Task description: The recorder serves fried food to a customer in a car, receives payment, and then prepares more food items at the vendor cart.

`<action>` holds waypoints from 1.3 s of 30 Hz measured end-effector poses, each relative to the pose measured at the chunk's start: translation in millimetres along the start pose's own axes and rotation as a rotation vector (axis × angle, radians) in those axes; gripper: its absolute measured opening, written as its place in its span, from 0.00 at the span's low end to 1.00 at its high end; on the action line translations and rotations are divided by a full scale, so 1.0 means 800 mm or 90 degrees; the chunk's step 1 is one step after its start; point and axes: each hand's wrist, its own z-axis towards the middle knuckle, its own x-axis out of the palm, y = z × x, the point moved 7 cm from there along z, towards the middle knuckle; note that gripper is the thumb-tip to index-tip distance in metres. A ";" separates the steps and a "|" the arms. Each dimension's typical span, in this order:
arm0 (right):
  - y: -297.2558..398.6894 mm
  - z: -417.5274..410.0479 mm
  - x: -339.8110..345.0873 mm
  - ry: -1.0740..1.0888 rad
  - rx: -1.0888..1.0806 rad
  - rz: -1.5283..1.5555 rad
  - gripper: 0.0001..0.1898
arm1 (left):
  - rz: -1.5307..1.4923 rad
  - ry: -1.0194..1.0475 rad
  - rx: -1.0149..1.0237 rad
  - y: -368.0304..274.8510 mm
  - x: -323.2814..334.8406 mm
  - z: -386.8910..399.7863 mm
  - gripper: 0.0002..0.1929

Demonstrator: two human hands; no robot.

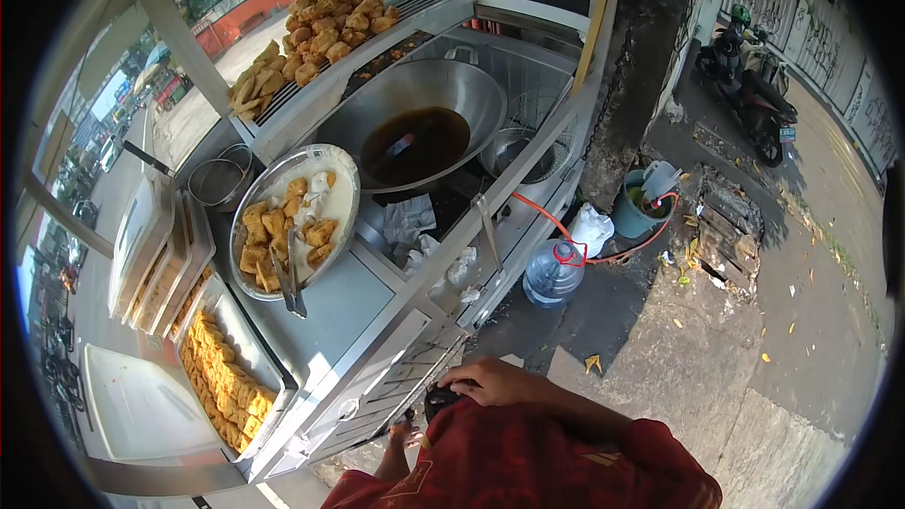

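My right hand [491, 382] rests with bent fingers over a black object [440, 401] at my waist; its grip is unclear. Lower and farther left is my left hand [404, 433], small in view, by the cart's side; whether it holds anything is unclear. Before me on the food cart, an oval metal basin [346, 187] holds fried tofu pieces in pale batter, with metal tongs [288, 283] leaning on its near rim. Behind it a large wok [431, 81] contains dark oil and a partly submerged utensil. Fried pieces [332, 25] are heaped on the slatted rack above.
Left of the basin stand stacked plastic containers [159, 247] and a tray of tofu [223, 375]. Wire strainers [527, 155] sit right of the wok. A water jug [553, 276], a red hose [541, 208] and a bucket [633, 215] are on the ground, with a motorbike [749, 92] beyond.
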 end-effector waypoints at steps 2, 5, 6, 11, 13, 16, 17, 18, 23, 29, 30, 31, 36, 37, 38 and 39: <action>-0.034 -0.061 -0.053 -0.063 0.160 -0.006 0.12 | 0.059 0.021 -0.003 0.005 0.040 0.050 0.21; -0.063 -0.139 -0.143 -0.244 0.188 0.012 0.11 | 0.208 0.113 -0.009 0.053 0.001 0.032 0.19; -0.075 -0.168 -0.184 -0.319 0.186 0.048 0.10 | 0.278 0.156 0.009 0.028 0.019 0.054 0.18; -0.234 -0.357 -0.359 -0.686 0.337 -0.044 0.09 | 0.290 0.356 0.093 -0.284 0.345 -0.104 0.15; -0.289 -0.495 -0.392 -0.856 0.422 -0.160 0.10 | 0.175 0.494 0.220 -0.406 0.406 -0.223 0.18; -0.444 -0.754 -0.282 -1.028 0.705 0.261 0.16 | 0.018 0.468 0.708 -0.596 0.424 -0.412 0.14; -0.466 -0.822 -0.220 -1.121 0.787 0.319 0.17 | -0.154 0.375 0.879 -0.639 0.402 -0.451 0.11; -0.502 -0.932 -0.141 -1.053 0.953 0.413 0.17 | -0.294 0.251 1.007 -0.677 0.382 -0.477 0.09; -0.479 -0.918 -0.291 -0.754 0.994 0.268 0.18 | -0.557 -0.298 0.972 -0.691 0.193 -0.400 0.32; -0.504 -0.927 -0.309 -0.507 0.989 0.172 0.20 | -0.444 -0.514 0.847 -0.693 0.080 -0.343 0.51; -0.495 -0.943 -0.288 -0.475 0.998 0.164 0.20 | -0.435 -0.509 0.844 -0.695 0.083 -0.342 0.51; -0.499 -0.965 -0.268 -0.452 1.001 0.154 0.20 | -0.405 -0.550 0.828 -0.702 0.083 -0.337 0.51; -0.392 -0.909 -0.405 -0.786 0.643 0.136 0.27 | -0.510 -0.502 0.793 -0.690 0.047 -0.317 0.54; -0.373 -0.902 -0.418 -0.796 0.605 0.115 0.27 | -0.503 -0.501 0.803 -0.697 0.025 -0.313 0.54; -0.345 -0.896 -0.419 -0.805 0.609 0.105 0.27 | -0.478 -0.462 0.785 -0.705 0.022 -0.308 0.54; -0.343 -0.902 -0.406 -0.813 0.602 0.121 0.27 | -0.454 -0.428 0.765 -0.709 0.021 -0.302 0.53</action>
